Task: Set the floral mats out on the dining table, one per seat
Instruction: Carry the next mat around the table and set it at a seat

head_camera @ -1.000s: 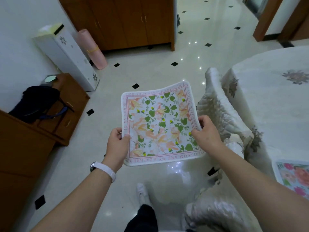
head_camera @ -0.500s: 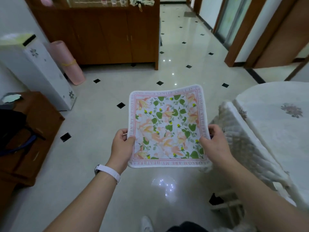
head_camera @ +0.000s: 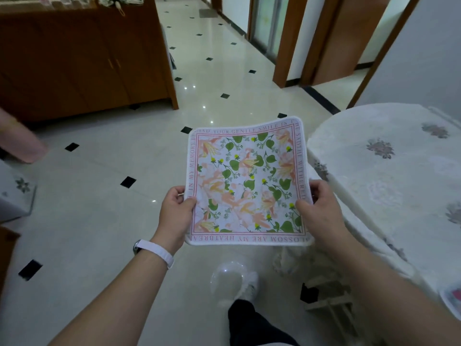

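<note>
Floral mat (head_camera: 247,183) held between left hand (head_camera: 175,211) and right hand (head_camera: 318,211), above the floor (head_camera: 99,221). Dining table (head_camera: 389,186) lies right of the right hand; cabinet (head_camera: 82,58) stands beyond the left hand; shoe (head_camera: 245,285) below both.

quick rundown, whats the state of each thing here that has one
floral mat: held flat over the floor, not yet on the table
left hand: gripping the mat's left edge
right hand: gripping the mat's right edge
second mat: lying on the table
cabinet: doors closed
</note>
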Tool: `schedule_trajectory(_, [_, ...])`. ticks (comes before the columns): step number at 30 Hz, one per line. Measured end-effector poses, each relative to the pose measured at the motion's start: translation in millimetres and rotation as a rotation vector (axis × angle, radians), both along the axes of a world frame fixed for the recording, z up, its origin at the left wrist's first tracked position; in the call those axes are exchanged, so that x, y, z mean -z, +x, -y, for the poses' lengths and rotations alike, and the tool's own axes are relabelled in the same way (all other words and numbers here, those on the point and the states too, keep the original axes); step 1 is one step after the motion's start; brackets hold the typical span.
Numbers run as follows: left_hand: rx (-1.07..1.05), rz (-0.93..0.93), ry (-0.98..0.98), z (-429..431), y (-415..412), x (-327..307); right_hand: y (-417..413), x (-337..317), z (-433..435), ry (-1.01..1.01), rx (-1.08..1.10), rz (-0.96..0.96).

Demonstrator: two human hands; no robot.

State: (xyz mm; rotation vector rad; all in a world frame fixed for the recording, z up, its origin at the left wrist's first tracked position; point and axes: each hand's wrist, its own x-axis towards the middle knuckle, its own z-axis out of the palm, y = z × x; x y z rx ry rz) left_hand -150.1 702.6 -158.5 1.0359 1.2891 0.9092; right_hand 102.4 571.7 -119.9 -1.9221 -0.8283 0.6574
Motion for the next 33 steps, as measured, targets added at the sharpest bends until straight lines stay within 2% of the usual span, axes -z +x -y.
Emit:
schedule_trajectory(9, [0.107, -0.112, 0.027, -114, 102, -20, 89, 20, -89, 0.000, 0.111, -0.089])
schedule_trajectory(14, [0.184, -0.087, 0.068, -157, 179, -30, 153, 7, -112, 0.042, 0.218, -0.091])
schedule_trajectory(20, [0.340, -0.072, 0.058, -175, 264, -28, 208, 2, -97, 0.039, 0.348, -0.066])
schedule_trajectory(33, [0.938, -0.136, 0.004, -171, 466, 7, 271, 45, -23, -0.071, 0.935, -0.200])
